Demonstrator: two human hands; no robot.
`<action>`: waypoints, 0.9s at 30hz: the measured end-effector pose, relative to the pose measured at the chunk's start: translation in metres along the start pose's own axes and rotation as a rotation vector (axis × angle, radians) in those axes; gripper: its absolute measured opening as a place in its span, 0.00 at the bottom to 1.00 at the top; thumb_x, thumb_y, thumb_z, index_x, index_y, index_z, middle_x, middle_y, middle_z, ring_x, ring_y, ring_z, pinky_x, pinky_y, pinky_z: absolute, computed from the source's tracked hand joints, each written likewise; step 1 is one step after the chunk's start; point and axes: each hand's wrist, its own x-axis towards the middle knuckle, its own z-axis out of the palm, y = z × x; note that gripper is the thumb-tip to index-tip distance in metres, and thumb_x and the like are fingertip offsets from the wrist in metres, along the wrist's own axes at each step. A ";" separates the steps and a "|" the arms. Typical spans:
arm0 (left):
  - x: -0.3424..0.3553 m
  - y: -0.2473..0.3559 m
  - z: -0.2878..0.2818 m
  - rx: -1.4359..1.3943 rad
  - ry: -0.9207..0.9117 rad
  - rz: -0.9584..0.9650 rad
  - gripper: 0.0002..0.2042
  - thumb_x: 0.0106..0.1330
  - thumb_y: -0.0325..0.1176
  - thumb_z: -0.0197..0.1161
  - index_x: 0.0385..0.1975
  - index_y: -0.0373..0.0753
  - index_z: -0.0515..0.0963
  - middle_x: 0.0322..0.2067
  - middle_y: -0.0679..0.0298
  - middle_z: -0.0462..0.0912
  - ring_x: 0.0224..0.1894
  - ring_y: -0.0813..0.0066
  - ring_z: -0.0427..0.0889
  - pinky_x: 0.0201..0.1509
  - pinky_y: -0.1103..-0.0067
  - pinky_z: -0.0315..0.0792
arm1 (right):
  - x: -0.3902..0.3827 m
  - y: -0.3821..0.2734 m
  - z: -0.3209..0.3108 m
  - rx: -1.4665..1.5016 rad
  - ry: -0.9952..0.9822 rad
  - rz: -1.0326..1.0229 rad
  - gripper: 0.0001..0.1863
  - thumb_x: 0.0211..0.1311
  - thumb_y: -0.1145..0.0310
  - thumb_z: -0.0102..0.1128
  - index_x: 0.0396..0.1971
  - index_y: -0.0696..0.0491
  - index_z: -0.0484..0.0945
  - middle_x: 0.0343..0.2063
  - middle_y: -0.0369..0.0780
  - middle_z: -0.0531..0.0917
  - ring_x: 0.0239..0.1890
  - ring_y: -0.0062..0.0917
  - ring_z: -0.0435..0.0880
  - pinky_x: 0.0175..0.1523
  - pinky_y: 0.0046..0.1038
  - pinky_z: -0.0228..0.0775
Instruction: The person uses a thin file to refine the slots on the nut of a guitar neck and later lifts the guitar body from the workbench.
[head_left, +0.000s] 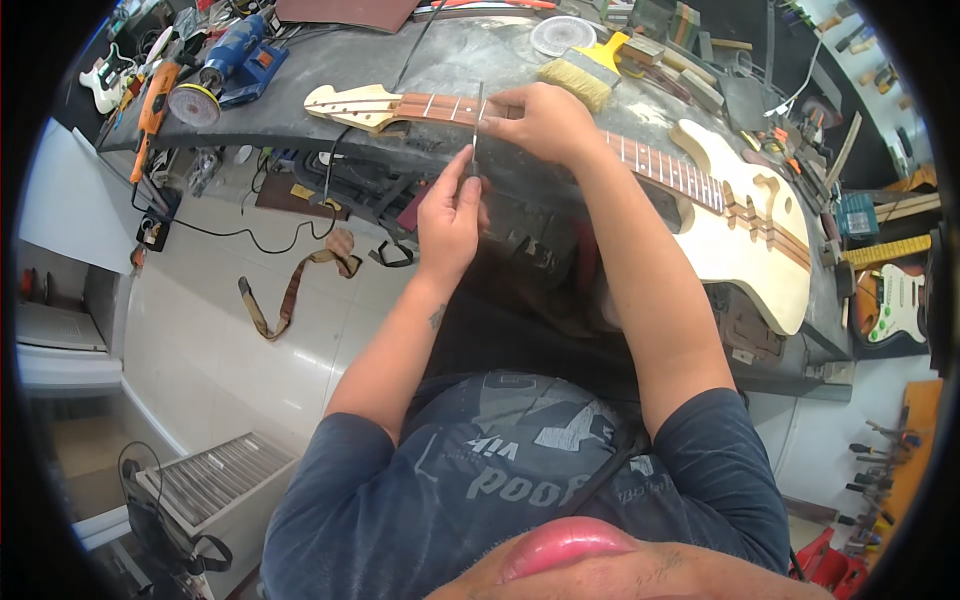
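An unfinished pale-wood electric guitar lies along the near edge of the bench, its bare body [740, 250] at the right and its headstock [350, 105] at the left. Across the brown fretted neck [430, 107] stands a thin metal file [480, 100], nearly at right angles to the strips of fret wire. My left hand [450, 225] is closed round the near end of this file, just off the bench edge. Over the neck, my right hand [545, 120] pinches the file from its right side, fingertips close to the fretboard. The file's contact with the neck is partly hidden by those fingers.
Behind the neck lie a yellow-handled brush [590, 72] and a round pale disc [562, 36]. A blue power tool [235, 60] and an orange tool [155, 120] are at the bench's left. A strap [290, 290] lies on the floor. Another guitar [895, 305] is at far right.
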 end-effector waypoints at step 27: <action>-0.066 0.008 -0.075 -0.001 0.129 -0.101 0.21 0.86 0.27 0.56 0.75 0.34 0.76 0.44 0.63 0.86 0.30 0.86 0.74 0.35 0.84 0.71 | 0.021 -0.029 0.001 -0.111 -0.104 -0.005 0.27 0.62 0.42 0.77 0.48 0.51 0.94 0.37 0.46 0.94 0.44 0.43 0.94 0.53 0.43 0.85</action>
